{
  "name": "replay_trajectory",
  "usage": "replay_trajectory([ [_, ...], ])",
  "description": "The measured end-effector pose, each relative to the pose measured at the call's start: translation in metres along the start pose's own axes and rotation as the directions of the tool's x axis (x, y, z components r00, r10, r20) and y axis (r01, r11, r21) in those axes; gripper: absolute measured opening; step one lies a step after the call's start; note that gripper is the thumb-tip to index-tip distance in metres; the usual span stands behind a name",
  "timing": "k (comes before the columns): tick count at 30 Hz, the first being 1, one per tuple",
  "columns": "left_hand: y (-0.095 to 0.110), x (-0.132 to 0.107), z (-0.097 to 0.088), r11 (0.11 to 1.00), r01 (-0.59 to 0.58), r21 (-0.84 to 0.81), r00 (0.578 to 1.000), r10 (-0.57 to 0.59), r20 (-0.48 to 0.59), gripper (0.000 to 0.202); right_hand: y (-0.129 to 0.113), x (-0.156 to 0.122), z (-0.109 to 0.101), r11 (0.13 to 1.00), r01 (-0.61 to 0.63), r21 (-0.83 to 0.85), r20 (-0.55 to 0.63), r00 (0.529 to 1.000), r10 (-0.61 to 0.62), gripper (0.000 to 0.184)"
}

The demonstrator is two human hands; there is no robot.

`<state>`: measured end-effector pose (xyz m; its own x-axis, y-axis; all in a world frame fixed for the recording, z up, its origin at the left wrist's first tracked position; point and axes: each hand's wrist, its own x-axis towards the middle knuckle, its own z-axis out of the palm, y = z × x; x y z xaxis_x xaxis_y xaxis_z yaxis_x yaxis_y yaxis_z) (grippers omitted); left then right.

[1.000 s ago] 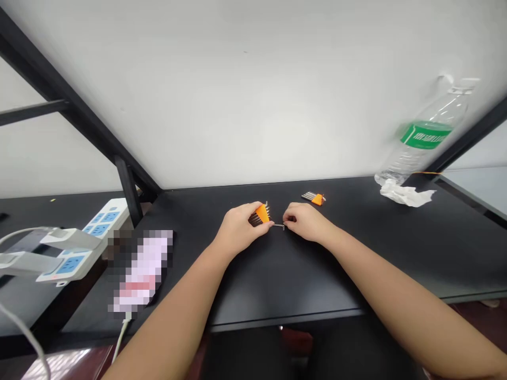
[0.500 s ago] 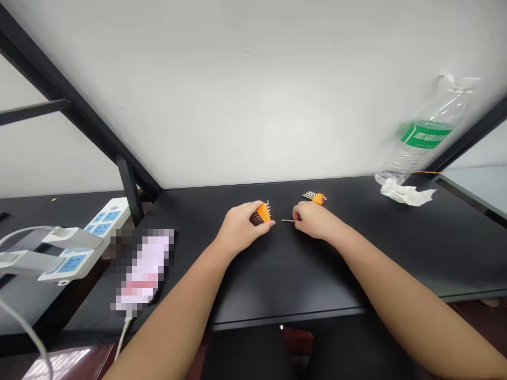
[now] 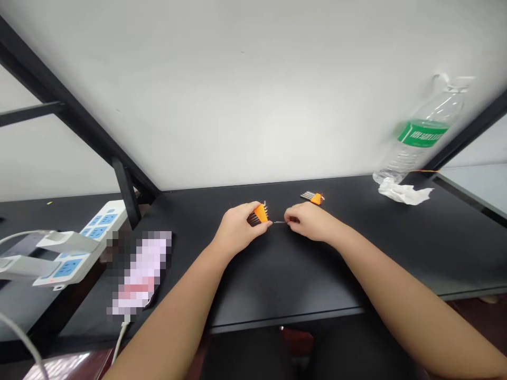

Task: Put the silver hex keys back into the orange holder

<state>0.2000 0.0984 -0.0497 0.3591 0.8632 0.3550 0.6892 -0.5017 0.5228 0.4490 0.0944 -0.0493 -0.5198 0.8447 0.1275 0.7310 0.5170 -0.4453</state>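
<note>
My left hand [image 3: 238,226] is closed around an orange holder [image 3: 261,213] with several metal hex keys in it, their short bent ends pointing right. My right hand [image 3: 306,221] pinches a single thin hex key [image 3: 279,222], whose free end points left, close to my left thumb and the holder's lower corner. Whether that tip touches the holder I cannot tell. Just behind my right hand, a second orange holder [image 3: 316,199] with several hex keys lies on the black table [image 3: 285,279].
A clear plastic bottle [image 3: 422,132] with a green label stands at the back right, beside a crumpled tissue [image 3: 404,192]. On the left are a phone [image 3: 144,272] with a cable and a white power strip [image 3: 85,237] with plugs. A black frame [image 3: 127,190] rises behind them.
My right hand has moved left with the hex key, bringing its tip nearer the orange holder. My left hand keeps its hold. The view has shifted slightly.
</note>
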Motion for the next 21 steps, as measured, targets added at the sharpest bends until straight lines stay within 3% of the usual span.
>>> replay_trajectory([
  [4, 0.0, 0.0, 0.0, 1.0, -0.002, 0.004, 1.0, 0.002, 0.01, 0.04, 0.005, 0.0, 0.0, 0.999, 0.037, -0.015, 0.0, 0.999, -0.037, 0.017],
  [10, -0.001, 0.0, -0.001, 1.0, 0.0, -0.004, 1.0, 0.0, -0.028, 0.038, -0.004, -0.002, -0.008, 0.958, 0.22, 0.183, -0.233, 0.956, -0.175, 0.013],
  [15, 0.0, 0.0, -0.002, 1.0, -0.012, -0.014, 0.999, 0.012, -0.041, 0.035, -0.011, -0.002, -0.008, 0.934, 0.321, 0.158, -0.386, 0.891, -0.241, 0.017],
  [21, 0.005, 0.0, -0.003, 0.999, -0.018, -0.043, 1.0, 0.018, -0.02, 0.029, -0.01, 0.0, -0.003, 0.929, 0.342, 0.143, -0.388, 0.883, -0.266, 0.019],
])
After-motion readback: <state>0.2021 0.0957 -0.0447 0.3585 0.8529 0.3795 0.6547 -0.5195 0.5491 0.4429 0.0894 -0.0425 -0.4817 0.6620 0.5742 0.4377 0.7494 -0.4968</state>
